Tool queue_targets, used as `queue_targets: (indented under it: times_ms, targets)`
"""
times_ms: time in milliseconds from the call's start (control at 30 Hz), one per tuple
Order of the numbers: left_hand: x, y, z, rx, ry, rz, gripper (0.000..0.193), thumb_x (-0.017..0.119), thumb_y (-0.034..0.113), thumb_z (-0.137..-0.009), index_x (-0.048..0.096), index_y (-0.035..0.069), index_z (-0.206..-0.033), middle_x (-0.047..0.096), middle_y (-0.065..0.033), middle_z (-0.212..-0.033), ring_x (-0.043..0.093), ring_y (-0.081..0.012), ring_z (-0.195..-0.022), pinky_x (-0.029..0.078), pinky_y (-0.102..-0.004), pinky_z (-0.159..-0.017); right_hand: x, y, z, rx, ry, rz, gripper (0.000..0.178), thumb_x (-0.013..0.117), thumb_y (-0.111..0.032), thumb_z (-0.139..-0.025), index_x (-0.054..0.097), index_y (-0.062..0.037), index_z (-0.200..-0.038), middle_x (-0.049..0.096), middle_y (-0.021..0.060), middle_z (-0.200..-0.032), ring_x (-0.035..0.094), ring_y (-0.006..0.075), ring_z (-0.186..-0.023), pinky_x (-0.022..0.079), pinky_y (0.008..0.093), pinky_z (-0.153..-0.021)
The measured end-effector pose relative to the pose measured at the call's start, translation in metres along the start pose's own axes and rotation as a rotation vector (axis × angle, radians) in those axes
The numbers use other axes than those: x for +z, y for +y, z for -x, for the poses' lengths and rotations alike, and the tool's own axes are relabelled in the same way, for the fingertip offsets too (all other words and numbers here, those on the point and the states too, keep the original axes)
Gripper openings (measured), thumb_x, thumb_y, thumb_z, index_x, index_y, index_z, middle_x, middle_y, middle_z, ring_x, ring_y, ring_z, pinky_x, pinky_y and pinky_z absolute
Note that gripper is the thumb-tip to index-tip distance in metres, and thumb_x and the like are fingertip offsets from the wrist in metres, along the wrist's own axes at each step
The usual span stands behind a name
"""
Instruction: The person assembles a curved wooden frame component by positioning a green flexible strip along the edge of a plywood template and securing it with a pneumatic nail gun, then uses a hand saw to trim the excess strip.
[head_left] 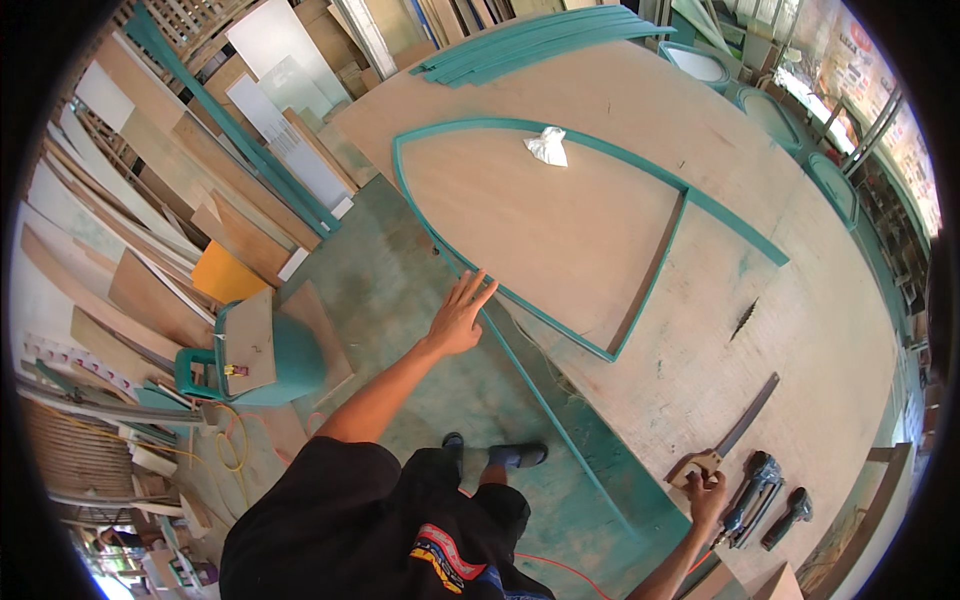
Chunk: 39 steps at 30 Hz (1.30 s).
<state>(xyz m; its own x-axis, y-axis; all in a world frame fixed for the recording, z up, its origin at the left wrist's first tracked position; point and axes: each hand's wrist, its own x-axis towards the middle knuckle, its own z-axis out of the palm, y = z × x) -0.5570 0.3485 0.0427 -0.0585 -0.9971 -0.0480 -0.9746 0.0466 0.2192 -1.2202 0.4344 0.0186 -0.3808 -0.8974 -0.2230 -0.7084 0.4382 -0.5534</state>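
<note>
My left hand is open, fingers spread and fingertips at the near-left side of a teal strip frame lying on the wooden table. Beside that hand, a long thin teal strip slants past the table edge toward the lower right. At the table's near right, my right hand is closed on the wooden handle of a handsaw, whose blade points away over the tabletop. A crumpled white bag sits inside the frame near its far side.
A black nail gun and a dark handheld tool lie right of the saw. Teal strips are stacked at the table's far end. A teal bin stands on the floor at left, near leaning boards. Green stools line the far right.
</note>
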Motion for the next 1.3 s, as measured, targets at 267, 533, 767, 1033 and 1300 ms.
queue_targets:
  times_ms: [267, 533, 767, 1033, 1300]
  targets:
    - [0.046, 0.026, -0.007, -0.801, 0.450, 1.191, 0.062, 0.052, 0.034, -0.108, 0.031, 0.014, -0.163, 0.037, -0.0195, -0.162, 0.040, -0.0350, -0.146, 0.042, -0.0452, -0.113, -0.007, -0.037, -0.009, -0.100, 0.258, 0.277, 0.019, 0.064, -0.013, -0.095, 0.070, 0.0051, -0.094, 0.072, 0.0255, -0.092, 0.070, 0.0431, -0.087, 0.052, 0.0518, -0.078]
    - [0.065, -0.006, -0.068, -1.152, 0.580, 1.450, 0.049, 0.061, 0.041, -0.104, 0.064, 0.007, -0.139, 0.067, -0.0114, -0.136, 0.065, -0.0285, -0.117, 0.058, -0.0448, -0.084, -0.129, 0.001, -0.045, -0.143, 0.526, 0.270, 0.024, 0.063, -0.016, -0.094, 0.074, 0.0035, -0.101, 0.073, 0.0222, -0.082, 0.070, 0.0409, -0.074, 0.052, 0.0500, -0.072]
    - [0.067, -0.020, -0.067, -1.241, 0.565, 1.038, 0.055, 0.060, 0.045, -0.103, 0.064, 0.003, -0.138, 0.066, -0.0187, -0.136, 0.066, -0.0353, -0.120, 0.055, -0.0450, -0.097, -0.172, 0.053, -0.071, 0.130, 0.372, -0.116, 0.027, 0.067, -0.019, -0.094, 0.074, 0.0050, -0.085, 0.063, 0.0035, -0.064, 0.058, 0.0120, -0.057, 0.046, 0.0326, -0.054]
    - [0.061, 0.005, -0.080, -1.285, 0.567, 1.003, 0.057, 0.055, 0.047, -0.106, 0.063, 0.001, -0.138, 0.064, -0.0204, -0.138, 0.064, -0.0371, -0.123, 0.057, -0.0478, -0.097, -0.154, 0.098, -0.148, 0.219, 0.452, -0.277, 0.032, 0.073, -0.025, -0.089, 0.078, 0.0072, -0.088, 0.071, 0.0114, -0.070, 0.065, 0.0160, -0.066, 0.051, 0.0376, -0.063]
    - [0.057, 0.001, -0.054, -1.257, 0.440, 0.967, 0.064, 0.059, 0.052, -0.102, 0.063, -0.004, -0.133, 0.068, -0.0237, -0.126, 0.070, -0.0363, -0.105, 0.060, -0.0469, -0.083, -0.129, 0.097, -0.260, 0.407, 0.374, 0.345, 0.043, 0.069, -0.035, -0.084, 0.077, 0.0072, -0.091, 0.074, 0.0291, -0.092, 0.075, 0.0403, -0.089, 0.058, 0.0496, -0.080]
